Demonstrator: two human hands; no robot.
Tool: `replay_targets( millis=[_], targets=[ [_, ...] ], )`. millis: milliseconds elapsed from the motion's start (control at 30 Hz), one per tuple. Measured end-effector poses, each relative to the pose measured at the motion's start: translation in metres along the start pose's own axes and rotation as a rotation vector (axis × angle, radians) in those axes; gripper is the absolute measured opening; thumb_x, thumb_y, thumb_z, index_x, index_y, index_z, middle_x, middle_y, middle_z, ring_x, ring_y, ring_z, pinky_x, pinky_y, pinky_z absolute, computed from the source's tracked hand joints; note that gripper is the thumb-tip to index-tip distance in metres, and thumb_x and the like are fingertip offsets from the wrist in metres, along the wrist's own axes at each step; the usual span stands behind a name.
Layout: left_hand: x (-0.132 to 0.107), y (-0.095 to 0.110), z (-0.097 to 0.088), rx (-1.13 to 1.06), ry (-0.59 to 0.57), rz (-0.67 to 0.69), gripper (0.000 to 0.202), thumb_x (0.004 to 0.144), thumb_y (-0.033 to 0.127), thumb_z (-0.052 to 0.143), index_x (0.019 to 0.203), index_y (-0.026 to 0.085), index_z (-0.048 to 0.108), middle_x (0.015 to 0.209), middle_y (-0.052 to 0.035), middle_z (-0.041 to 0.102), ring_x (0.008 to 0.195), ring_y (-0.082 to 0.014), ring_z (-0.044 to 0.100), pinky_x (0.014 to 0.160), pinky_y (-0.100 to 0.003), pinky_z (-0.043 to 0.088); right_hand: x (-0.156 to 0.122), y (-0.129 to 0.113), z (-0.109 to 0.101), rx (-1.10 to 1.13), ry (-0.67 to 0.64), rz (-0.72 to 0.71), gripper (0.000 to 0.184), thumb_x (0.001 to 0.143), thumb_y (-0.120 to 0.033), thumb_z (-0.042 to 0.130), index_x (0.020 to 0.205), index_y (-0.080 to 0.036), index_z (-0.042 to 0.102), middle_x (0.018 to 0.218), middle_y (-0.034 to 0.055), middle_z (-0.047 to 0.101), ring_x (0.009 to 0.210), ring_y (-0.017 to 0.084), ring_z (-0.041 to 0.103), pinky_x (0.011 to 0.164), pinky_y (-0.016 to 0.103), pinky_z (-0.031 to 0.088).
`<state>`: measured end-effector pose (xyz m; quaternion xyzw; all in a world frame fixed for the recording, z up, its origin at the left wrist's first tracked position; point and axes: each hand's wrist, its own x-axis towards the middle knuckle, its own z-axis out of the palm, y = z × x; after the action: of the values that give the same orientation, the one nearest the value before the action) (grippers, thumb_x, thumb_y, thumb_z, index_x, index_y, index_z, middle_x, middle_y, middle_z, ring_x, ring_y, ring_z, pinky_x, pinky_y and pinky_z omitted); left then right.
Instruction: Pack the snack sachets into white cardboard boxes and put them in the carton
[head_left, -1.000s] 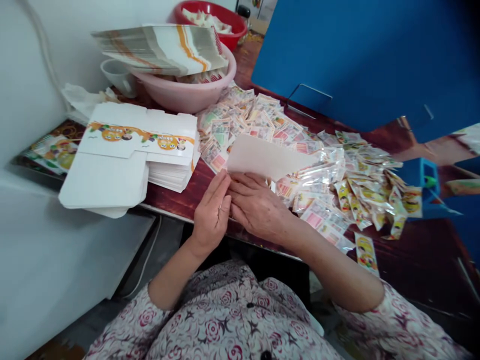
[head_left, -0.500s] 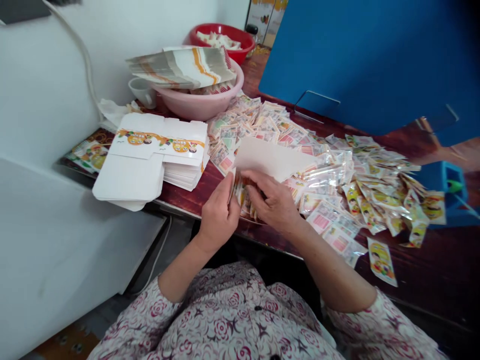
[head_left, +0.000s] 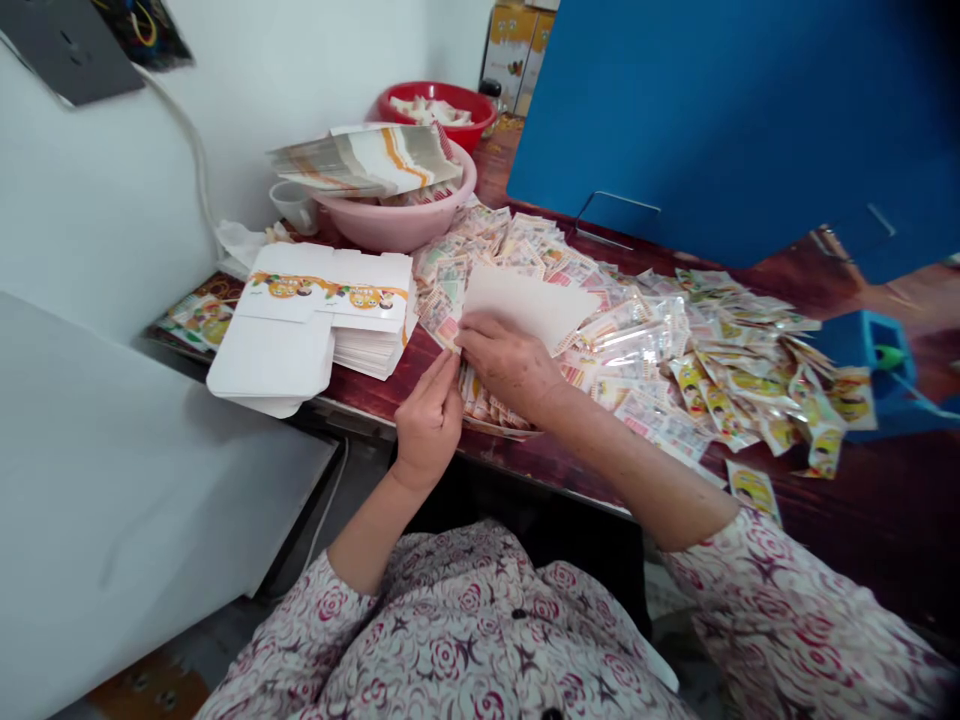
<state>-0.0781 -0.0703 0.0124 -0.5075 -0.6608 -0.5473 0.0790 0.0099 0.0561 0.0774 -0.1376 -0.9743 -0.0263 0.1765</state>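
My left hand (head_left: 429, 425) stands upright with straight fingers, its fingertips close to a row of small printed sachets (head_left: 484, 398) packed on edge. That row sits in a shallow white carton (head_left: 499, 427), partly hidden under my right wrist. My right hand (head_left: 510, 365) lies over the row, its fingertips reaching a loose pile of sachets (head_left: 450, 300). A white card panel (head_left: 525, 305) stands just beyond my right fingers. Whether my right fingers pinch anything is hidden.
Flat printed white cartons (head_left: 322, 300) stack on the wooden table (head_left: 570, 455) to my left. Behind them are a pink basin (head_left: 397, 228), a red basin (head_left: 435, 118) and a white mug (head_left: 294, 207). Shiny yellow sachets (head_left: 757, 390) spread right, below a blue board (head_left: 712, 130).
A row of sachets has come into view between my hands. My right hand has moved up and left over it, and my left hand has spread slightly away from the row.
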Motion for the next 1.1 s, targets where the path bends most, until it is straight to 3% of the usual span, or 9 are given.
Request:
replay_targets(
  millis=[133, 267, 467, 567, 700, 833, 933, 1000, 1100],
  targets=[
    [0.001, -0.001, 0.0, 0.024, 0.064, 0.022, 0.033, 0.095, 0.011, 0.052, 0.121, 0.014, 0.072, 0.122, -0.0117, 0.075, 0.112, -0.0178, 0.072, 0.104, -0.031, 0.057, 0.005, 0.0, -0.002, -0.086, -0.132, 0.016, 0.021, 0.1, -0.015, 0.046, 0.1, -0.015, 0.067, 0.095, 0.0103, 0.069, 0.082, 0.021, 0.059, 0.065, 0.032, 0.037],
    [0.0, -0.004, 0.0, 0.051, 0.065, 0.076, 0.035, 0.096, 0.011, 0.049, 0.124, 0.017, 0.07, 0.125, -0.0096, 0.074, 0.115, -0.0177, 0.071, 0.105, -0.033, 0.058, 0.009, 0.0, -0.005, -0.122, -0.197, -0.025, 0.022, 0.1, -0.014, 0.045, 0.104, -0.014, 0.067, 0.094, 0.0107, 0.069, 0.078, 0.02, 0.057, 0.062, 0.033, 0.032],
    [0.001, -0.004, -0.004, 0.151, -0.031, 0.16, 0.033, 0.098, 0.015, 0.048, 0.122, 0.017, 0.071, 0.128, -0.0103, 0.072, 0.124, -0.0218, 0.066, 0.111, -0.04, 0.054, 0.008, 0.0, -0.017, -0.073, -0.295, -0.026, 0.023, 0.098, -0.013, 0.047, 0.103, -0.014, 0.069, 0.102, 0.0111, 0.07, 0.085, 0.021, 0.063, 0.067, 0.031, 0.039],
    [0.0, -0.002, -0.009, 0.179, -0.127, 0.169, 0.032, 0.099, 0.023, 0.05, 0.123, 0.013, 0.069, 0.133, -0.0147, 0.068, 0.131, -0.0265, 0.06, 0.114, -0.045, 0.049, 0.011, 0.005, -0.011, 0.038, -0.271, -0.006, 0.024, 0.095, -0.009, 0.048, 0.099, -0.013, 0.071, 0.103, 0.0125, 0.071, 0.091, 0.022, 0.065, 0.075, 0.032, 0.046],
    [-0.004, -0.001, -0.012, 0.146, -0.174, 0.132, 0.036, 0.102, 0.026, 0.045, 0.123, 0.009, 0.069, 0.138, -0.0195, 0.064, 0.133, -0.0291, 0.058, 0.115, -0.046, 0.048, 0.008, 0.013, -0.004, 0.287, -0.108, -0.012, 0.029, 0.09, -0.006, 0.049, 0.095, -0.016, 0.075, 0.103, 0.0103, 0.075, 0.097, 0.021, 0.069, 0.087, 0.032, 0.053],
    [-0.003, 0.0, -0.013, 0.037, -0.193, 0.001, 0.034, 0.102, 0.025, 0.044, 0.119, 0.014, 0.072, 0.137, -0.0162, 0.065, 0.131, -0.0274, 0.059, 0.114, -0.046, 0.047, -0.022, 0.005, -0.02, 0.458, 0.272, 0.059, 0.028, 0.092, -0.013, 0.051, 0.102, -0.024, 0.075, 0.105, 0.0039, 0.076, 0.101, 0.019, 0.07, 0.093, 0.035, 0.056],
    [0.005, -0.002, -0.013, -0.101, -0.182, -0.111, 0.027, 0.099, 0.025, 0.05, 0.107, 0.018, 0.075, 0.126, -0.0131, 0.07, 0.119, -0.0235, 0.066, 0.107, -0.041, 0.052, -0.057, -0.006, -0.027, 0.561, 0.689, 0.382, 0.025, 0.097, -0.023, 0.052, 0.109, -0.028, 0.073, 0.101, 0.0016, 0.075, 0.095, 0.017, 0.07, 0.092, 0.038, 0.057],
    [0.012, -0.007, -0.009, -0.174, -0.165, -0.169, 0.02, 0.095, 0.026, 0.056, 0.096, 0.017, 0.075, 0.114, -0.0118, 0.072, 0.11, -0.0225, 0.069, 0.101, -0.039, 0.055, -0.076, -0.009, -0.018, 0.707, 0.863, 0.64, 0.026, 0.095, -0.032, 0.057, 0.118, -0.029, 0.069, 0.105, 0.0015, 0.073, 0.094, 0.016, 0.07, 0.092, 0.039, 0.058],
    [0.02, -0.018, 0.003, -0.293, -0.158, -0.299, 0.02, 0.087, 0.023, 0.062, 0.104, 0.018, 0.07, 0.111, -0.0102, 0.07, 0.11, -0.0236, 0.067, 0.102, -0.041, 0.053, -0.087, -0.009, 0.008, 1.03, 0.778, 0.943, 0.04, 0.088, -0.044, 0.065, 0.124, -0.028, 0.066, 0.123, 0.0037, 0.07, 0.108, 0.019, 0.068, 0.097, 0.043, 0.056]
  ],
)
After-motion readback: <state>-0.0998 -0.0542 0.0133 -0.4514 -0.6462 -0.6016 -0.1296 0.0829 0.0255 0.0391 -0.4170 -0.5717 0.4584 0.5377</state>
